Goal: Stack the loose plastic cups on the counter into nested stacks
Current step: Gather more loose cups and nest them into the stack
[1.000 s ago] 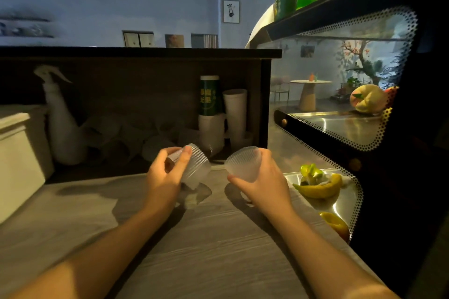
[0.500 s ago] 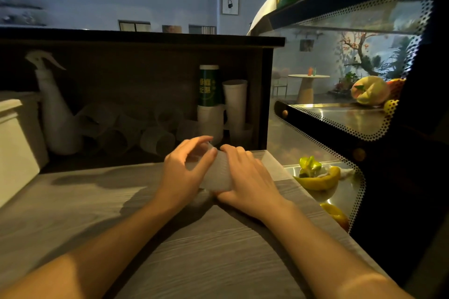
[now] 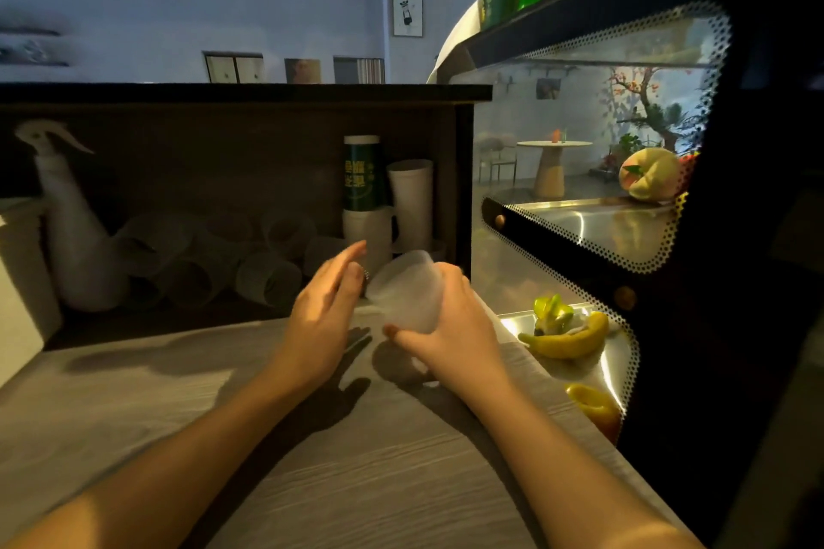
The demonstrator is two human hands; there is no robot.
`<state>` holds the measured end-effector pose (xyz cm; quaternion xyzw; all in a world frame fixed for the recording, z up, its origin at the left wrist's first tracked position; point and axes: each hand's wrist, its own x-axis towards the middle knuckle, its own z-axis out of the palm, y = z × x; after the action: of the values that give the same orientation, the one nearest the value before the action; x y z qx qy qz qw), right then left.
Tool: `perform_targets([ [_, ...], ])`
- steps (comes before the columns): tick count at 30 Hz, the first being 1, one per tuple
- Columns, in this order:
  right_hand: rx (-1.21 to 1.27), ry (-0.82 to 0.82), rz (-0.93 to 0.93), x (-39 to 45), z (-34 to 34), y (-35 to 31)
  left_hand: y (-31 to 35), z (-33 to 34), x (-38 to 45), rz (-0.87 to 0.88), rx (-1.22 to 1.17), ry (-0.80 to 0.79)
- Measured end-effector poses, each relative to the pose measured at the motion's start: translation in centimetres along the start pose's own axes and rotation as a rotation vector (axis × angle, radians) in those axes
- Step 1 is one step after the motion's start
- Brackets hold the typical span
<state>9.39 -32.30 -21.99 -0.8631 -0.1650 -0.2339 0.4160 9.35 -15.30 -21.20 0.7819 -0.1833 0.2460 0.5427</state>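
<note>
My right hand grips a translucent ribbed plastic cup stack, tilted and held above the grey wooden counter. Just left of the cups is my left hand, its fingers straight and blurred, holding nothing. Several loose translucent cups lie on their sides in the dark recess behind the counter. A white cup stack and a green printed cup on another white cup stand upright at the recess's right end.
A white spray bottle stands at the recess's left, beside a white box. To the right is a glass display case with a banana and other fruit on metal shelves.
The two cups, held apart one second ago, were pushed together. My left hand has since let go and drawn slightly left, while my right hand keeps the nested cups and tilts them.
</note>
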Motion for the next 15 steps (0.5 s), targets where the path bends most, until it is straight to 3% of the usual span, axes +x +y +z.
perform_targets([
  [3,0.109,0.198,0.202,0.3,-0.5,1.4,-0.5,-0.4,2.9,-0.042,0.2,0.027],
  [7,0.218,0.308,0.35,0.6,-0.5,2.7,-1.1,-0.7,8.6,0.021,0.586,-0.099],
  [15,0.188,0.301,0.35,1.0,-0.1,3.1,-1.6,2.7,14.6,-0.359,0.942,-0.389],
])
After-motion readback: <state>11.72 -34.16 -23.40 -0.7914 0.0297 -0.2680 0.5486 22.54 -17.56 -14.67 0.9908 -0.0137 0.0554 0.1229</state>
